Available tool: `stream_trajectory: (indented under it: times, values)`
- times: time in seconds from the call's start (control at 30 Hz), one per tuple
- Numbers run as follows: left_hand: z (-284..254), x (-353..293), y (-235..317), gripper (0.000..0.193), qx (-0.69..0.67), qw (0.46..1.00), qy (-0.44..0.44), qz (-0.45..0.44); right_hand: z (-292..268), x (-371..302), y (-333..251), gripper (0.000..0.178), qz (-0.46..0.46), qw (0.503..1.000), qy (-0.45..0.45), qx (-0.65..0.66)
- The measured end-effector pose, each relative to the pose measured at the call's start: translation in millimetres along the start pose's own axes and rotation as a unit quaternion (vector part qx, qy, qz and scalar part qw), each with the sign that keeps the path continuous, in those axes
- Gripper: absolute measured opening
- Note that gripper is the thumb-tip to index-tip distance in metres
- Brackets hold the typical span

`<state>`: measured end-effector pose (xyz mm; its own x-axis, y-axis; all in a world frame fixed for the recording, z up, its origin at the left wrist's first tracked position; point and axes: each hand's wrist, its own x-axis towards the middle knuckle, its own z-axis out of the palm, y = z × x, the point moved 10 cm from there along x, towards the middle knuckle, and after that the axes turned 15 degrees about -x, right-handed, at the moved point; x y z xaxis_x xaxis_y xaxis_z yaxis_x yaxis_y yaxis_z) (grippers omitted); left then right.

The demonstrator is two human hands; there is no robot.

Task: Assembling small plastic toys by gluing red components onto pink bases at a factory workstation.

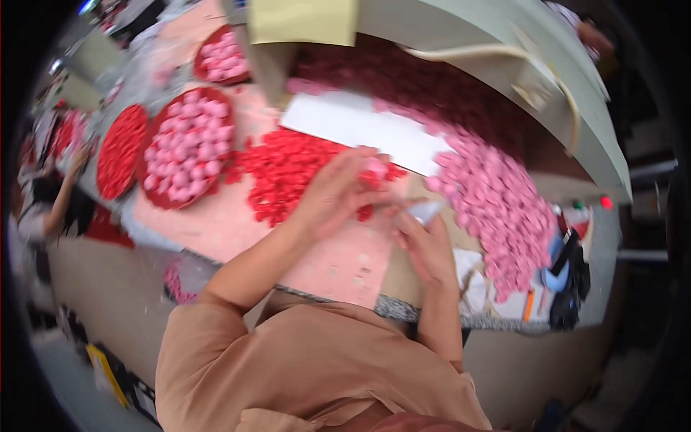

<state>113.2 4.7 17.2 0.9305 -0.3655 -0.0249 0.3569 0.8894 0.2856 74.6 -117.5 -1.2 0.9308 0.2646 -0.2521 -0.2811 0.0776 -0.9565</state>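
Far left, a red basket (160, 201) is piled high with pink balls (188, 147), and it's near the table's front edge; a bump from the left elbow could send the top ones rolling. Next along, the heap of red pieces (277, 169), loose and spreading, the left forearm crossing just in front of it: one careless sweep could scatter the lot.

Into the middle! The left hand (332, 193) reaches up and inward, wrist bent, fingers curled in a narrow pinch that seems to have a pink piece (376, 167) at the tips. It's blurred, so how firm I can't tell; a loose pinch could drop it among the reds.

Just right, the right hand (430, 248) comes up from below, forearm steep, thumb and fingers closed around a small white pouch (425, 210). Squeeze too hard and anything inside might burst out; its contents don't show. And further right, the big pink heap (497, 212), close enough for a drifting wrist to topple its edge.
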Motion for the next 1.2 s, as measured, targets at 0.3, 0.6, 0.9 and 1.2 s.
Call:
stream_trajectory:
  times: [0.3,0.6,0.9,1.2]
  values:
    - [-0.1,4.8,-23.3,0.044,0.002,0.994,0.075,-0.073,-15.2,-7.0,-6.9,0.042,-0.048,0.985,-0.044,0.163]
    - [1.7,2.0,-27.0,0.047,0.006,0.996,0.024,-0.09,-15.9,-11.8,-29.7,0.048,-0.108,0.981,-0.034,0.159]
    - [12.5,-6.2,-53.3,0.044,0.026,0.984,0.011,-0.176,-38.1,-29.9,-74.1,0.056,-0.179,0.982,-0.002,0.066]
    - [11.4,-8.6,-65.4,0.046,0.077,0.981,-0.011,-0.179,-44.2,-50.9,-96.4,0.054,-0.196,0.98,0.039,0.013]
